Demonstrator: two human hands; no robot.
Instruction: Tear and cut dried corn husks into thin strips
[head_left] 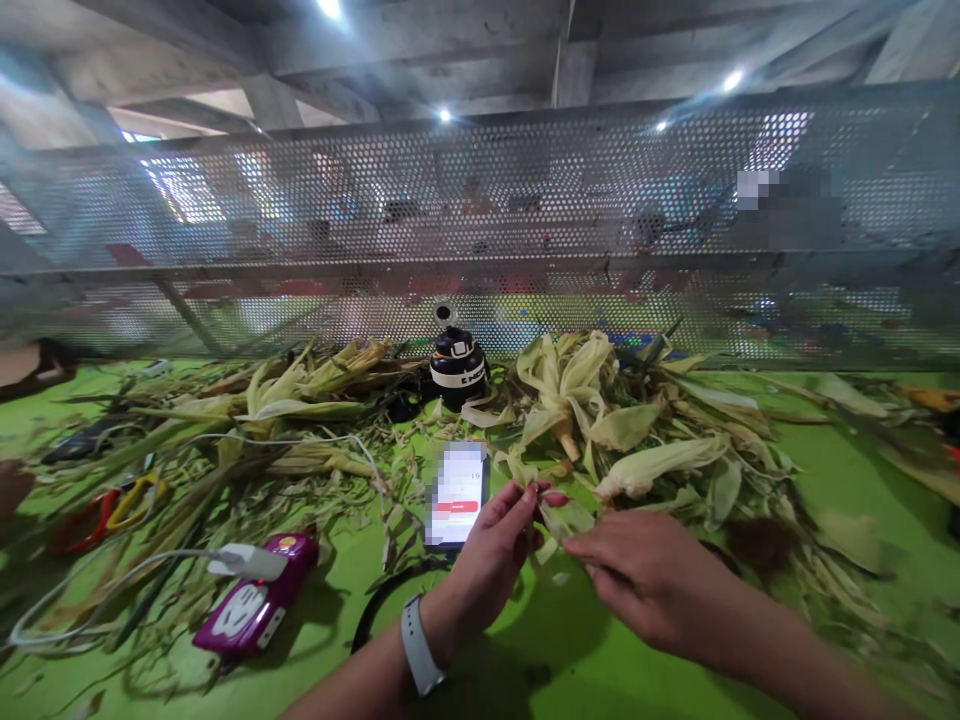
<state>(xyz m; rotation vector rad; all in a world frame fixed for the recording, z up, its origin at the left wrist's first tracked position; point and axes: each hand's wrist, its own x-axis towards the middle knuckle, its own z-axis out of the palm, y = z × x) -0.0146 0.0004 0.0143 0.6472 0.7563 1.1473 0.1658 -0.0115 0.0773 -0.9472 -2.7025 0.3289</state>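
The husk strip (556, 522) is between 2 hands: the left hand (504, 528), nearly closed, pinches it; the right hand (651, 572) curls beside it (its grip I cannot tell). Working the strip above the green counter (551, 650) seems the present step; the next move needs steady tension.

Head camera: worn on the person's head, facing forward and down
Surface (574, 655): seen at a slant from above, filling the lower half
Left grip (510, 525) and right grip (660, 585): near the lens, below the middle
Mesh panel (517, 235): faced nearly straight on, farther off
Ceiling (465, 45): along the top
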